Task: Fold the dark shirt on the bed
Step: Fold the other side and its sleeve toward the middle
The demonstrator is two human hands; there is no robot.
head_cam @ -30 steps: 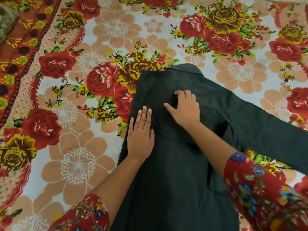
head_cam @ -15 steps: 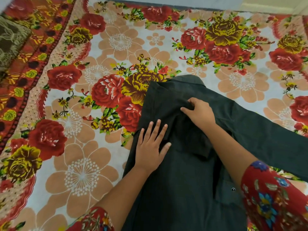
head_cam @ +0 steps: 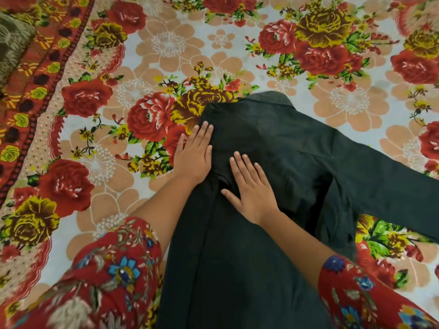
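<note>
Dark grey-green cloth shirt (head_cam: 273, 150) lying flat on a bed (head_cam: 356, 110) covered by a cotton sheet (head_cam: 166, 43) printed with red and yellow roses and tan blossoms. The shirt's collar (head_cam: 273, 98) points away from the viewer, its body runs toward the lower edge of the view, and one long sleeve (head_cam: 392, 184) stretches out to the right across the sheet. The shirt's left edge is straight, and a lengthwise crease runs from between the hands down the body. The left hand (head_cam: 193, 157) lies palm down at that left edge near the shoulder; its fingers (head_cam: 204, 131) are straight and close together, resting partly on the dark cloth and partly on the sheet, gripping nothing. The right hand (head_cam: 251, 188) lies palm down just beside it on the middle of the shirt; its fingers (head_cam: 240, 162) are straight and slightly spread, the thumb held out to the side, pressing the cloth and holding nothing. Both forearms emerge from red floral garment sleeves (head_cam: 114, 269) at the bottom of the view. A dark patterned cushion (head_cam: 11, 41) shows at the upper left corner, beyond the sheet's red border.
</note>
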